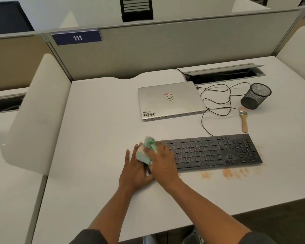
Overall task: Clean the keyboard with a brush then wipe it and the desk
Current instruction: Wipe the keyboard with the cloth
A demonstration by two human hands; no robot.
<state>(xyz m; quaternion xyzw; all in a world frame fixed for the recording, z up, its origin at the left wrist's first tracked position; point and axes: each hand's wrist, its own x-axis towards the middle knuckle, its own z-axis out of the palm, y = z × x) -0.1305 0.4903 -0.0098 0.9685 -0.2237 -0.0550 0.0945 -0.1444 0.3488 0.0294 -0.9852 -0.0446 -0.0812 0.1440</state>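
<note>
I see the keyboard (211,152) lying on the white surface (99,120). At its left end both hands meet on a green-and-white cloth (145,152). Right hand (163,164) presses down on the cloth, fingers laid over it. Left hand (132,170) lies flat, fingers straight, touching the cloth. Brush (243,119) lies behind the keyboard's right end. Orange dust (229,173) streaks the surface before the keyboard.
</note>
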